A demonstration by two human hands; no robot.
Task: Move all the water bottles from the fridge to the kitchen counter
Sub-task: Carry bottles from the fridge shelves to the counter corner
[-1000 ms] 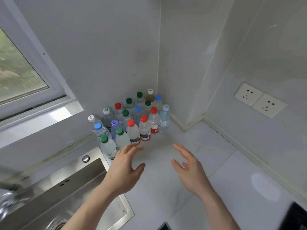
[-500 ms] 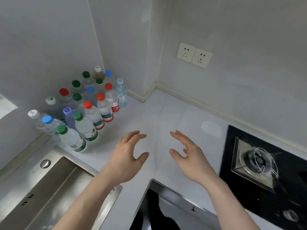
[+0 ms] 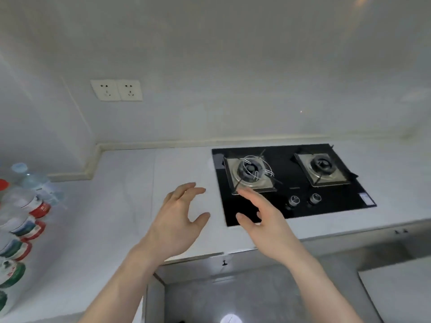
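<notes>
Several clear water bottles [image 3: 25, 206] with red, green and blue caps and labels stand in a cluster on the white kitchen counter [image 3: 130, 183], cut off by the left edge of the view. My left hand [image 3: 179, 220] hovers over the counter's middle, fingers spread and curled, holding nothing. My right hand [image 3: 263, 220] is beside it, over the front left corner of the stove, also spread and empty. Both hands are well to the right of the bottles. No fridge is in view.
A black two-burner gas stove [image 3: 326, 201] is set into the counter on the right, with two knobs [image 3: 304, 199] at its front. A double wall socket [image 3: 116, 90] sits on the white back wall. Below the counter's front edge is grey floor [image 3: 233, 299].
The view has swung to the right: the bottles slid from centre to the far left edge, the sink and window left the view, and the stove came in. Both hands stayed empty and spread.
</notes>
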